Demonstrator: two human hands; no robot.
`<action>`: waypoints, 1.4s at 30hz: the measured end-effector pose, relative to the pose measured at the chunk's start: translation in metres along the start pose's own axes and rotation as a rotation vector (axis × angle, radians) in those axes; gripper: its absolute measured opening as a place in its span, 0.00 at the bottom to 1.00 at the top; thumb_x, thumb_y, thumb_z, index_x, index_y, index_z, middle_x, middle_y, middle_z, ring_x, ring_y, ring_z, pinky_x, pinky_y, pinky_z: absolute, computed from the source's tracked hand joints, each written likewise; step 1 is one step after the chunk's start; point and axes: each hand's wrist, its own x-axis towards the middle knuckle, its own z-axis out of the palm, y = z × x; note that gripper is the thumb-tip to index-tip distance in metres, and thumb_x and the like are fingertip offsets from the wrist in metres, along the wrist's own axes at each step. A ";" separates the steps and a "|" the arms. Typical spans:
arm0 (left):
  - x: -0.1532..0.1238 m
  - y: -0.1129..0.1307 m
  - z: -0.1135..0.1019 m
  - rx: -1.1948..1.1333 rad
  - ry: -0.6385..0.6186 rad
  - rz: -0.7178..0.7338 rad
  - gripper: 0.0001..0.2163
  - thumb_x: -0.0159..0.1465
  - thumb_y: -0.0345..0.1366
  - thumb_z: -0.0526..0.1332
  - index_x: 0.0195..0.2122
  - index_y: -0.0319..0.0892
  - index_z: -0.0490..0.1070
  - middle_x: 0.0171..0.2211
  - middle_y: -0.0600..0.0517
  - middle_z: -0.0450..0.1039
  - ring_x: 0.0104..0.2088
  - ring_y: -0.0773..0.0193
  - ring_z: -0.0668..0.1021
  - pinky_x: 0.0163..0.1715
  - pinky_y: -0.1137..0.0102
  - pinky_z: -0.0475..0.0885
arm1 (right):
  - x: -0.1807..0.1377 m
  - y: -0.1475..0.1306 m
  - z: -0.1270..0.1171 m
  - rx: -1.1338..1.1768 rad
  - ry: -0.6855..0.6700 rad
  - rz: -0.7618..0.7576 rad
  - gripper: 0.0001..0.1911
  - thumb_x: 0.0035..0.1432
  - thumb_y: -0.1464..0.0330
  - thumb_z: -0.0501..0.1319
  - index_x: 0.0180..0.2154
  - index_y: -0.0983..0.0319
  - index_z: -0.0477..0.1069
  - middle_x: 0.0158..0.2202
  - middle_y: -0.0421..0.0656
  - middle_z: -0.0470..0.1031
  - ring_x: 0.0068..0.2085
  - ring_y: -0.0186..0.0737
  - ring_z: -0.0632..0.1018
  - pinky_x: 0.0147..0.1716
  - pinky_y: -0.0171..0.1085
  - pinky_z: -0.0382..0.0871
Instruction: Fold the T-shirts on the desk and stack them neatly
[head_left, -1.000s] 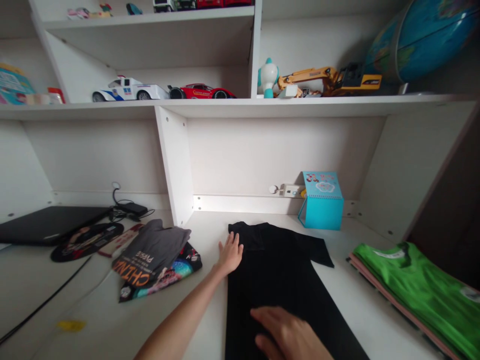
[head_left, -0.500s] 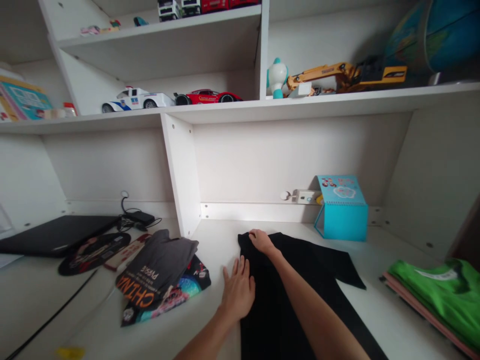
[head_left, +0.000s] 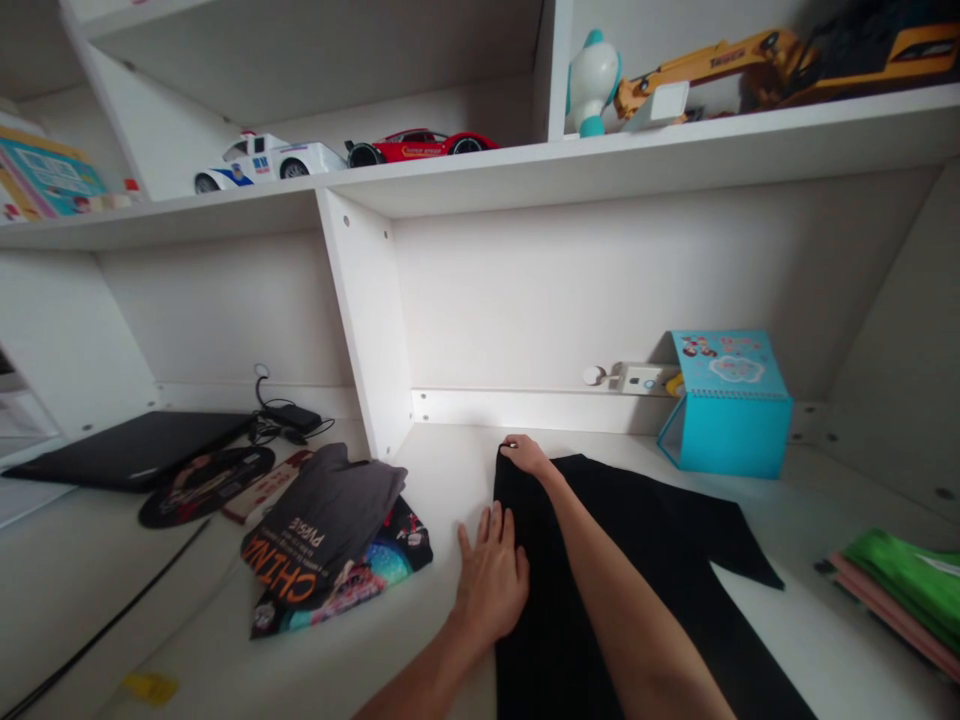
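Observation:
A black T-shirt (head_left: 637, 530) lies on the white desk with one short sleeve spread out to the right and its left side in a straight edge. My right hand (head_left: 525, 455) pinches the shirt's far left corner between thumb and fingers, the edge slightly raised there. Flat across the shirt's left edge rests my left hand (head_left: 491, 575), fingers extended, partly on the desk and partly on the black cloth. My right forearm crosses over the shirt and covers part of it.
Left of the shirt are a folded grey shirt (head_left: 322, 520), a black laptop (head_left: 135, 448) and a round black disc (head_left: 206, 487). A blue desk calendar (head_left: 731, 430) stands behind right. Folded green clothing (head_left: 900, 575) is at the right. Toy cars (head_left: 262, 160) sit on the shelf above.
My right hand's fingers have gone from resting on the shirt's corner to pinching its edge. My left hand stays flat at the left edge. The camera view has shifted slightly downward and closer.

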 end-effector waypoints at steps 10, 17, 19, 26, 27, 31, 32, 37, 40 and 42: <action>0.001 -0.002 0.000 0.045 -0.008 0.003 0.25 0.65 0.41 0.37 0.62 0.41 0.49 0.64 0.46 0.45 0.63 0.56 0.50 0.58 0.46 0.43 | -0.015 0.012 -0.027 -0.083 -0.015 0.078 0.16 0.60 0.61 0.55 0.47 0.63 0.66 0.47 0.45 0.69 0.44 0.40 0.72 0.43 0.46 0.68; 0.001 0.000 -0.001 0.032 -0.003 0.005 0.25 0.65 0.41 0.37 0.62 0.40 0.49 0.64 0.46 0.45 0.63 0.56 0.51 0.58 0.46 0.43 | -0.030 0.062 -0.062 -0.058 -0.173 0.123 0.15 0.60 0.63 0.56 0.47 0.63 0.66 0.46 0.44 0.69 0.43 0.39 0.73 0.41 0.43 0.70; 0.002 -0.001 0.000 0.034 -0.005 0.001 0.25 0.64 0.41 0.37 0.62 0.41 0.49 0.64 0.46 0.45 0.63 0.56 0.50 0.58 0.46 0.43 | -0.033 0.064 -0.061 -0.028 -0.163 0.089 0.15 0.60 0.63 0.57 0.46 0.63 0.66 0.46 0.44 0.69 0.42 0.39 0.73 0.40 0.43 0.70; 0.000 0.001 -0.005 0.029 -0.026 -0.002 0.26 0.64 0.41 0.37 0.62 0.40 0.49 0.64 0.46 0.44 0.63 0.56 0.49 0.58 0.46 0.42 | -0.029 0.053 -0.051 0.043 -0.022 0.054 0.16 0.60 0.62 0.56 0.47 0.63 0.65 0.47 0.45 0.68 0.44 0.40 0.72 0.43 0.45 0.68; 0.000 0.001 -0.005 0.030 -0.028 -0.002 0.26 0.64 0.41 0.37 0.62 0.40 0.49 0.64 0.46 0.44 0.63 0.56 0.49 0.58 0.46 0.42 | -0.028 0.053 -0.049 0.052 -0.013 0.070 0.16 0.60 0.62 0.56 0.48 0.63 0.65 0.47 0.45 0.68 0.45 0.40 0.72 0.43 0.46 0.68; 0.000 0.001 -0.004 0.021 -0.026 -0.004 0.26 0.64 0.41 0.37 0.62 0.40 0.49 0.64 0.46 0.44 0.63 0.56 0.50 0.58 0.46 0.43 | -0.028 0.060 -0.047 0.110 -0.083 0.165 0.17 0.60 0.61 0.56 0.47 0.63 0.65 0.45 0.45 0.69 0.42 0.38 0.73 0.40 0.43 0.70; 0.000 0.001 -0.004 0.017 -0.024 -0.003 0.26 0.64 0.41 0.37 0.62 0.40 0.49 0.64 0.46 0.44 0.63 0.56 0.50 0.58 0.46 0.43 | -0.029 0.064 -0.049 0.128 -0.123 0.190 0.17 0.60 0.61 0.56 0.47 0.64 0.65 0.44 0.44 0.70 0.40 0.38 0.74 0.38 0.42 0.71; 0.000 0.001 -0.004 0.006 -0.021 -0.002 0.26 0.64 0.41 0.38 0.62 0.41 0.50 0.64 0.46 0.45 0.63 0.56 0.51 0.58 0.46 0.43 | -0.041 0.080 -0.062 0.215 -0.298 0.257 0.14 0.60 0.62 0.57 0.44 0.64 0.67 0.42 0.43 0.71 0.39 0.36 0.74 0.37 0.41 0.71; 0.001 0.001 -0.004 0.014 -0.020 -0.007 0.26 0.64 0.41 0.38 0.62 0.40 0.49 0.64 0.46 0.45 0.63 0.56 0.51 0.58 0.45 0.43 | -0.049 0.077 -0.063 0.269 -0.282 0.263 0.15 0.60 0.63 0.57 0.46 0.64 0.66 0.43 0.44 0.70 0.40 0.37 0.74 0.38 0.41 0.71; 0.002 0.001 -0.004 0.023 -0.019 -0.006 0.26 0.64 0.41 0.38 0.62 0.40 0.49 0.64 0.47 0.45 0.63 0.56 0.51 0.58 0.46 0.43 | -0.054 0.072 -0.060 0.290 -0.234 0.271 0.15 0.60 0.62 0.56 0.47 0.64 0.65 0.44 0.44 0.70 0.40 0.37 0.74 0.38 0.41 0.71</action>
